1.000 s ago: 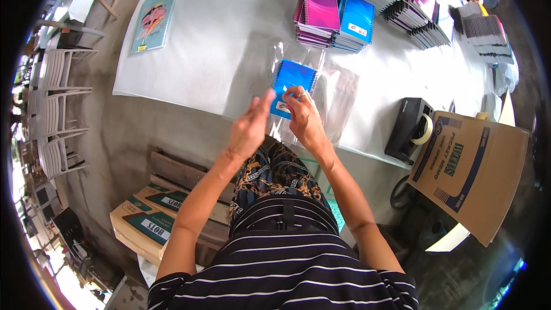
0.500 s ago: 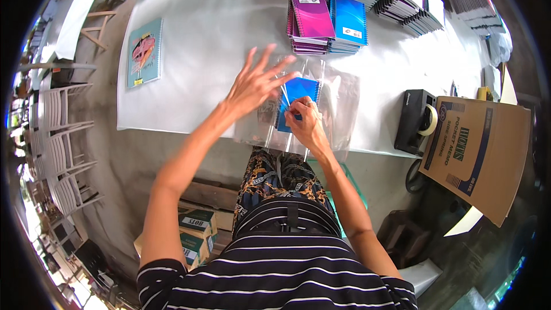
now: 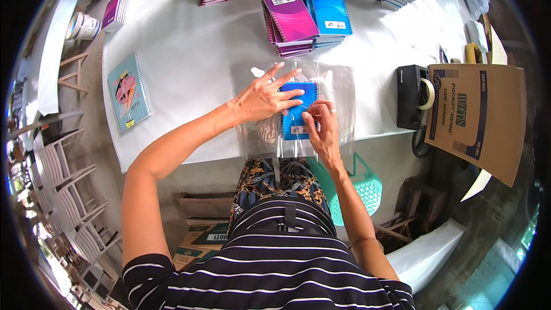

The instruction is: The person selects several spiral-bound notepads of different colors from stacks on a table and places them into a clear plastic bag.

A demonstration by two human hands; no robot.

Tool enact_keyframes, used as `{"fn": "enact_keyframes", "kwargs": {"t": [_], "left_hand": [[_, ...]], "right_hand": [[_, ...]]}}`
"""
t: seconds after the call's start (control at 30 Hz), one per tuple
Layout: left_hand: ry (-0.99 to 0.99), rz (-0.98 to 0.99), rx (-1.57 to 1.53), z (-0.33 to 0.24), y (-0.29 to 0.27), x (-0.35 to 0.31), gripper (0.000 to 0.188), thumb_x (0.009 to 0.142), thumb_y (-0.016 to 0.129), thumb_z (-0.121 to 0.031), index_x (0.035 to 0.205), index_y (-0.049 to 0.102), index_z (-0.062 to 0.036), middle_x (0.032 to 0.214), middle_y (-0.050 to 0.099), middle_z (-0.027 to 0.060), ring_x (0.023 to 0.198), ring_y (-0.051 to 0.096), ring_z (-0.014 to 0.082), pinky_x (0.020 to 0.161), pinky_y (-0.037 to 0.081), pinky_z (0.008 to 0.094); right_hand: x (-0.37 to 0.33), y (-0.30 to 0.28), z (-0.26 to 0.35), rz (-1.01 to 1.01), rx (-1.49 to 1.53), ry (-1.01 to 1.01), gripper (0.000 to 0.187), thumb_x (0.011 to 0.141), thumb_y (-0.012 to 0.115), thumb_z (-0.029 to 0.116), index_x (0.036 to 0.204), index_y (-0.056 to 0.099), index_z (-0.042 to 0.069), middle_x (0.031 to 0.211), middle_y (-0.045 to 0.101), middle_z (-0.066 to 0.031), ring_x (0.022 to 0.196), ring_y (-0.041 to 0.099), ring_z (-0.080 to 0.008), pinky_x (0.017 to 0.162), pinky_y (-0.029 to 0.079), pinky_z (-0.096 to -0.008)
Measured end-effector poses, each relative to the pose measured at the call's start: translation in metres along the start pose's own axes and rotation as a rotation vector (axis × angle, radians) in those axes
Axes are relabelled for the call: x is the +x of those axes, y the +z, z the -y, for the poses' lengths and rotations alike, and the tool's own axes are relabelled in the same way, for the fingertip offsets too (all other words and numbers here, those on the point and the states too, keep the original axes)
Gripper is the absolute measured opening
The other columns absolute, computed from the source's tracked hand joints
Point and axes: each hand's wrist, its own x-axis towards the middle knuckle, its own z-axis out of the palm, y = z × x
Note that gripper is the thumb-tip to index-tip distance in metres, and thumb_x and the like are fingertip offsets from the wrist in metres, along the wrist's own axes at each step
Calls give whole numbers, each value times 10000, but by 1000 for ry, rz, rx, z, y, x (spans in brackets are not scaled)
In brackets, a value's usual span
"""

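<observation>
A small blue spiral notebook (image 3: 293,116) lies near the table's front edge among clear plastic film (image 3: 338,89), which spreads out on both sides of it. My left hand (image 3: 265,99) rests over the notebook's upper left part, palm down, fingers spread and holding nothing. At the notebook's right edge is my right hand (image 3: 325,130), its fingers bent and its thumb drawn toward them. Whatever lies between those fingertips is too small to make out. A little white scrap (image 3: 257,72) shows beyond my left hand.
Stacks of purple notebooks (image 3: 290,18) and blue notebooks (image 3: 328,11) stand beyond my hands. A teal notebook (image 3: 128,95) lies at the left. On the right are a black tape dispenser (image 3: 410,97) and an open cardboard box (image 3: 476,117). A green plastic stool (image 3: 361,192) stands below the table.
My left hand has come down from its raised, blurred position onto the notebook. My right hand has shifted from over the notebook to its right edge. The whole view has turned somewhat.
</observation>
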Motion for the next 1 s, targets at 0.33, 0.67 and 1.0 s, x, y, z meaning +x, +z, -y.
{"fn": "enact_keyframes", "kwargs": {"t": [0.33,0.67,1.0], "left_hand": [[-82,-123,-47,-8,4,2,329,776,670,-289,1102,711,-288,1299,610,-70,1389,372,299,1132,265,608],[-140,-191,7,-13,7,-8,436,778,627,-281,1210,653,-335,1364,565,-68,1374,397,320,1167,169,590],[-12,-87,-98,0,10,11,325,778,646,-271,1090,708,-334,1240,633,-99,1302,484,284,1143,261,594]], "right_hand": [[-9,35,11,-252,-418,-31,232,809,558,-108,1016,534,-6,992,511,-177,886,517,-360,774,420,-463],[-3,22,36,-459,-645,-9,254,786,638,-57,1009,523,-21,975,524,-171,897,497,-341,800,405,-450],[2,32,33,-543,-383,171,151,832,658,-31,932,552,9,824,592,-134,776,590,-290,695,464,-398]]}}
